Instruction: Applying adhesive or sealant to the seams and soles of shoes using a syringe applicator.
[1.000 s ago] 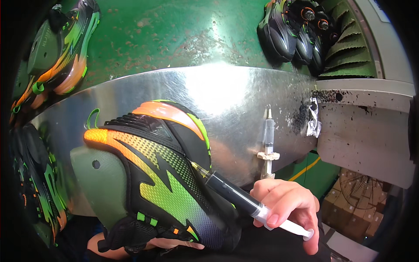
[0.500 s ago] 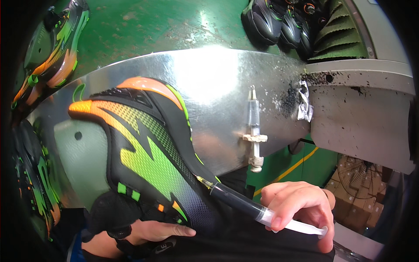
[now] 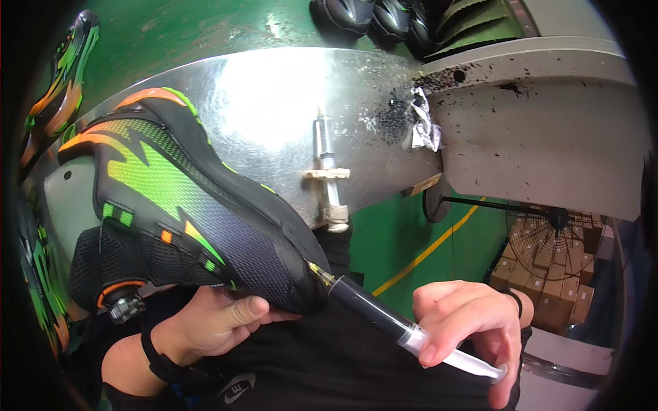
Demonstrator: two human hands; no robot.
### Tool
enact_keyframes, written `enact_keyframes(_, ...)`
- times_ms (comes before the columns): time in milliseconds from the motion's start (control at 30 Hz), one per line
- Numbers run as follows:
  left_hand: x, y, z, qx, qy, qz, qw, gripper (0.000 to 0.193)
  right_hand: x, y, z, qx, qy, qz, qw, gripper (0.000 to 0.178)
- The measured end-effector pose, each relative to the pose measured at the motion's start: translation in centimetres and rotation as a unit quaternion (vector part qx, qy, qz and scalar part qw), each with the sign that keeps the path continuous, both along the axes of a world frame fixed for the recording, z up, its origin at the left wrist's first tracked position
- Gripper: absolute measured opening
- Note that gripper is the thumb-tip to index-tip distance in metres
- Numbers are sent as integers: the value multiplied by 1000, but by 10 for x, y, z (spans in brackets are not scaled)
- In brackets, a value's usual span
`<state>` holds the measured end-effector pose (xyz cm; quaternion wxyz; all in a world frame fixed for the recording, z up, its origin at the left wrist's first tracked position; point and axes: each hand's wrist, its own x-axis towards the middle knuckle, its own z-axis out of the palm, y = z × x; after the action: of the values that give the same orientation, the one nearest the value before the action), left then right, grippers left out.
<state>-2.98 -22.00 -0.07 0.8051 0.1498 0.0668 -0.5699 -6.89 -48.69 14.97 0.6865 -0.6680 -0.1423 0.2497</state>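
A black sneaker [image 3: 205, 181] with green, orange and purple mesh is tilted across the left half of the head view, sole edge toward the metal table. My left hand [image 3: 223, 318] grips it from below near the forefoot, some fingers hidden behind it. A grey-green last [image 3: 72, 205] fills its opening, and a dial [image 3: 127, 308] hangs by the tongue. My right hand [image 3: 473, 325] holds a syringe [image 3: 367, 308] of dark liquid, fingers around the barrel's end and the white plunger. Its yellow-hubbed needle meets the seam between upper and sole at the toe.
On the metal table [image 3: 377, 164] lie a second syringe [image 3: 325, 164] and a crumpled white scrap [image 3: 425, 123] beside black crumbs. More shoes stand at the left [image 3: 65, 82] and top [image 3: 343, 15]. A grey machine panel [image 3: 541, 137], fan [image 3: 548, 243] and cartons [image 3: 558, 294] are at right.
The whole view has shifted, so the table and background sit further left and higher. The sneaker has turned, and the needle tip has moved along the seam to the toe.
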Motion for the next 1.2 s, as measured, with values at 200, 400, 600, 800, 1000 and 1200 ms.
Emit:
enact_keyframes(200,7,-23,5,2,-67,-6,998,69,-22,-10,-1,-34,-90,-1,995,68)
enact_keyframes(400,13,-50,19,-9,-76,51,996,76,-41,-1,-36,-111,-303,-8,946,64)
enact_keyframes(600,17,-61,28,-18,-80,83,993,78,-42,11,-76,-206,-446,-36,870,47)
enact_keyframes(800,18,-64,32,-29,-60,104,992,79,-36,10,-86,-234,-483,-26,843,45)
enact_keyframes(1000,19,-70,32,-27,-49,122,991,79,-40,7,-89,-259,-494,-20,830,43)
enact_keyframes(1200,3,-33,26,56,-67,65,994,80,-38,-21,-82,-279,-501,-94,814,46)
